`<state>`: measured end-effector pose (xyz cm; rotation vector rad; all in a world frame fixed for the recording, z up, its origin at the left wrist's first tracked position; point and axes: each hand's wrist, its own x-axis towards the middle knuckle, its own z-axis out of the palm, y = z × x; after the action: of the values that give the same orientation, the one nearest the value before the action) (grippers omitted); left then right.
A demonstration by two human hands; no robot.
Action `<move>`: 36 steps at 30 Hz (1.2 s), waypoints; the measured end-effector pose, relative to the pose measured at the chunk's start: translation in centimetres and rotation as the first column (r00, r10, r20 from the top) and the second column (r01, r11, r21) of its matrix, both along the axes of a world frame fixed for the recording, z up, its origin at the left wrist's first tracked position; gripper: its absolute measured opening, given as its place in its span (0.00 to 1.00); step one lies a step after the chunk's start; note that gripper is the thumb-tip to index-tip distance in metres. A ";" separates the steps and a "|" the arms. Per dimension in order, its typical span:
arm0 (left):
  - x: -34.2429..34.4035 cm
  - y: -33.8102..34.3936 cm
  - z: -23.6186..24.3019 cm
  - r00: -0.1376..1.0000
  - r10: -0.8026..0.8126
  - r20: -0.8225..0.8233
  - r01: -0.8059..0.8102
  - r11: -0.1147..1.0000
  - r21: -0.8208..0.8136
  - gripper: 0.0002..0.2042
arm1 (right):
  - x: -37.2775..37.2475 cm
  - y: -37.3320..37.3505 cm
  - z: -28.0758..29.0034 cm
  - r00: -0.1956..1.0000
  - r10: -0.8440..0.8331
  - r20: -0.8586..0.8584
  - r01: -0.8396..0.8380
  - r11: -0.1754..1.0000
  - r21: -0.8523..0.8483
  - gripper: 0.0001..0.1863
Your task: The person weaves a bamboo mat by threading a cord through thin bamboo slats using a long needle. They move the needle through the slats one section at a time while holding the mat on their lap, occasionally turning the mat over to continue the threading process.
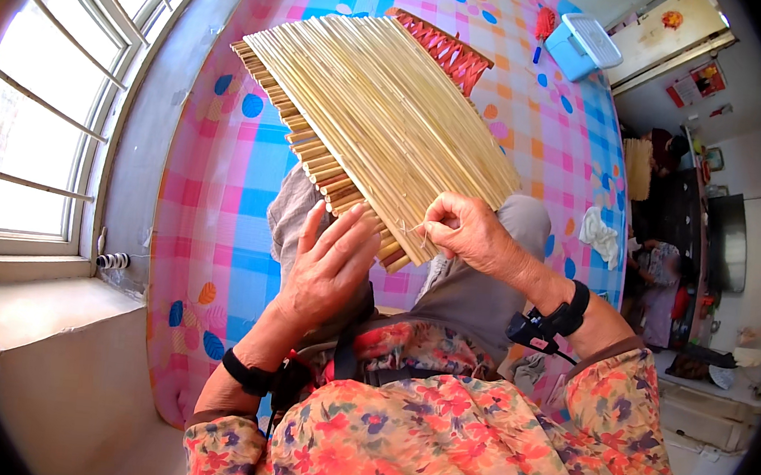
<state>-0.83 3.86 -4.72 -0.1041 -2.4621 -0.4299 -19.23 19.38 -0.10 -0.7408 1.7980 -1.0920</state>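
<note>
Right grip (pixel 473 235) on pale thread (pixel 415 232) beside straw-coloured mat (pixel 382 120)

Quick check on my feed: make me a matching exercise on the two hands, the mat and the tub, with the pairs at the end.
1. Left hand
2. Right hand
3. Mat
4. Tub

A. Pinching thin string
B. Blue, in the view's upper right
C. Open, fingers by the stick ends
D. Lying over the knees

Pairs: 1-C, 2-A, 3-D, 4-B
</note>
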 end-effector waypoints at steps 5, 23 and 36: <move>1.1 0.3 0.1 1.000 -0.026 -0.016 0.028 0.990 0.135 0.15 | -0.3 0.8 0.1 0.970 0.001 0.244 -0.005 1.000 0.017 0.08; 0.4 1.0 1.5 1.000 -0.013 -0.018 0.015 0.996 0.083 0.12 | 0.6 0.7 -0.4 0.918 0.134 -0.373 -0.154 0.988 -0.023 0.08; -0.5 1.9 1.6 0.993 -0.053 0.105 0.041 0.993 0.109 0.15 | -0.8 1.4 -0.7 0.940 -0.010 0.342 0.028 0.998 -0.049 0.08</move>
<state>-1.31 5.77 -3.14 -0.0970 -2.5408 -0.6007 -20.02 20.75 -0.82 -0.5265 1.4881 -1.2043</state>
